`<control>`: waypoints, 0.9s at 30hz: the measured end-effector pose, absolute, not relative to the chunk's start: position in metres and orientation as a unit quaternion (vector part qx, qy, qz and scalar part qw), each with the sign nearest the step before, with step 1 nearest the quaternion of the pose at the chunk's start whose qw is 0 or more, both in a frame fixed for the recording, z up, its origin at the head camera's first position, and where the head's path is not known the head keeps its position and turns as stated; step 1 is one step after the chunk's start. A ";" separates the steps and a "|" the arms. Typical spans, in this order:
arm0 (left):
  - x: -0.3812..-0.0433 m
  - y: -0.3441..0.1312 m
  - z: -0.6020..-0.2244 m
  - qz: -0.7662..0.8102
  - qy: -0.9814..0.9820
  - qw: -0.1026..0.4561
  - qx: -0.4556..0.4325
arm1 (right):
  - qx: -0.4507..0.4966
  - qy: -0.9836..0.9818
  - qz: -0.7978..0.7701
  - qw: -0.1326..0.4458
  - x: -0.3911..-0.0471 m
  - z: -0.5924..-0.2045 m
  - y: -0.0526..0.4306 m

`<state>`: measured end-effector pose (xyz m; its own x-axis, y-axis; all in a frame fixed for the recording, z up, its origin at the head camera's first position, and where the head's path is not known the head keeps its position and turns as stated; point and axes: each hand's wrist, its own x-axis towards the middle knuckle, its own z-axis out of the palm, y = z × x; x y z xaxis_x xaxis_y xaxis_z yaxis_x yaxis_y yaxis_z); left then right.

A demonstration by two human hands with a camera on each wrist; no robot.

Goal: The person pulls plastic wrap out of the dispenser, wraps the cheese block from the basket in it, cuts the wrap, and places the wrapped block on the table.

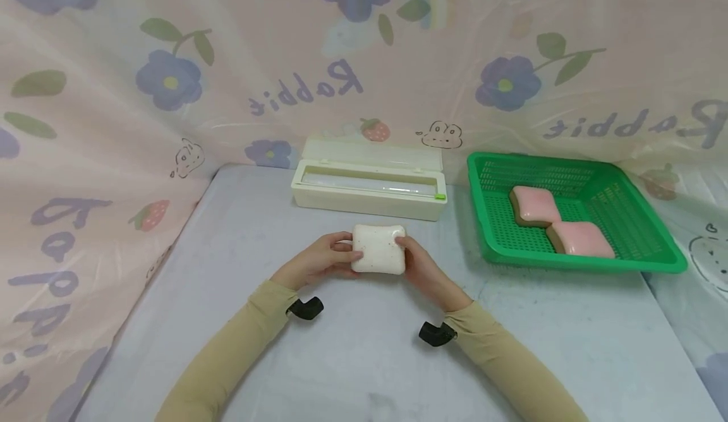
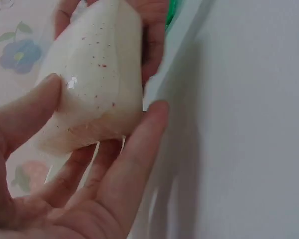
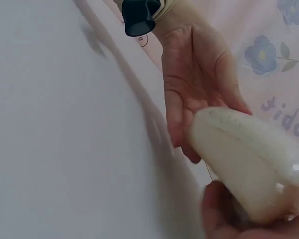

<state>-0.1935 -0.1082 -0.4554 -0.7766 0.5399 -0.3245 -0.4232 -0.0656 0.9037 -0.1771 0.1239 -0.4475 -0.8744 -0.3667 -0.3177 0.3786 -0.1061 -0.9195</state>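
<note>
Held between both hands is a white, dark-speckled, toast-shaped piece [image 1: 378, 249], raised over the table in the head view. My left hand [image 1: 318, 259] grips its left side, thumb on the upper face and fingers beneath, as the left wrist view shows. Its surface looks glossy, and folds like clear film show along the lower edge of the toast-shaped piece [image 2: 102, 74]. On the opposite side my right hand [image 1: 425, 270] holds it, thumb on the top corner. In the right wrist view only part of the right hand [image 3: 224, 219] shows, below the piece.
Behind the hands stands a white cling film dispenser [image 1: 370, 202], lid up, with a roll inside and a green slider at its right end. A green basket [image 1: 483, 232] at the right holds two pink-topped toast-shaped pieces [image 1: 537, 206]. A printed curtain [image 1: 239, 49] borders the table.
</note>
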 end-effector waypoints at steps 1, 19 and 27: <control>-0.193 -0.113 -0.456 0.727 0.604 0.324 0.043 | 0.012 0.631 -0.735 0.248 -0.177 -0.448 0.120; -0.190 -0.239 -0.452 0.703 0.679 0.171 -0.121 | -0.159 0.573 -0.742 0.309 -0.186 -0.475 0.038; -0.187 -0.263 -0.438 0.726 0.666 0.103 -0.139 | -0.145 0.530 -0.769 0.327 -0.198 -0.480 -0.004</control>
